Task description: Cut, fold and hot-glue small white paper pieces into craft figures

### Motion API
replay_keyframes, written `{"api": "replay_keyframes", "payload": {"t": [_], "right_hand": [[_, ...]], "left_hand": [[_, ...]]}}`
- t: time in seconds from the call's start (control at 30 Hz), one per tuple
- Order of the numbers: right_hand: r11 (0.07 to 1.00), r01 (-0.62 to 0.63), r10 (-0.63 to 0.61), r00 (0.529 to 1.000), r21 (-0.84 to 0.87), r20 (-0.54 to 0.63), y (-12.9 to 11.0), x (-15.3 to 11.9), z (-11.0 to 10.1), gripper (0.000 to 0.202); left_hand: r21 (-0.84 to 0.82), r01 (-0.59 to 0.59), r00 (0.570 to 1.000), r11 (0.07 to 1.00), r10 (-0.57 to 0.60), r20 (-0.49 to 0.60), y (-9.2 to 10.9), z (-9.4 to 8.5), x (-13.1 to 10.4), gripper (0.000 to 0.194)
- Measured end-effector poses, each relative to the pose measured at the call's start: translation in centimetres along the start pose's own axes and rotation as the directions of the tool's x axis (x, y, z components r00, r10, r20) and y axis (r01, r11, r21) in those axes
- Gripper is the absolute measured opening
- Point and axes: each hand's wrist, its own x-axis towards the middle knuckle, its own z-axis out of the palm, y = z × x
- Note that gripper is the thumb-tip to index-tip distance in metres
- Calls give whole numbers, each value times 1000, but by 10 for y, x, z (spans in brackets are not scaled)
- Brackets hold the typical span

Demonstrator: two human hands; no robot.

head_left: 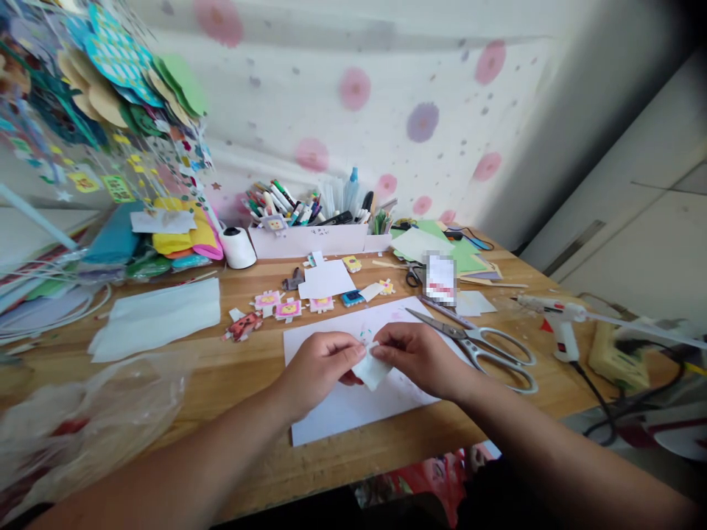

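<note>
A small piece of white paper (373,370) is pinched between my two hands, above a large white sheet (325,412) lying on the wooden table. My left hand (325,362) grips its left side with thumb and fingers pressed together. On the other side, my right hand (412,355) pinches its upper right edge. Small green and pink marks show just above the paper, too small to make out. Large metal scissors (469,338) lie partly open beside my right hand. Several small paper cut-outs, one a pink-framed piece (288,309), lie behind the sheet.
A hot glue gun (557,320) rests at the right with its cord trailing. Behind stands a white organizer box (309,241) full of pens. Folded white sheets (157,318) and a clear plastic bag (110,401) lie at left. Paper decorations (118,62) hang above at upper left.
</note>
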Motion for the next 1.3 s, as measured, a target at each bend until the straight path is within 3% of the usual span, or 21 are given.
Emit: {"api": "replay_keyframes", "payload": {"t": [0.13,0.27,0.43,0.63,0.83,1.07,1.3], "right_hand": [[999,9,-6,999,51,-54,1,-2,-2,19],[963,-57,76,995,265,-63,7,-4,0,30],[905,-121,165,984,408,-73,10,-7,2,37],[939,-93,148,978,332,-145,8,-8,5,22],[967,-57,92,987,247,-130,5,-8,1,16],[974,-16,41,994,224,-104,6,-10,-2,10],[969,92,-45,978,229,-203,7,-12,2,7]], "left_hand": [[87,-23,999,996,27,-44,2,0,1,26],[-9,-26,986,1000,24,-167,3,3,1,25],[-131,-51,966,990,15,-259,1,6,0,23],[-164,-22,991,986,0,-133,2,6,-2,22],[-129,-13,988,992,-7,-152,4,6,-1,16],[-130,-24,995,991,11,-97,0,4,-1,14],[-88,-113,989,990,104,-106,1,5,-3,8]]}}
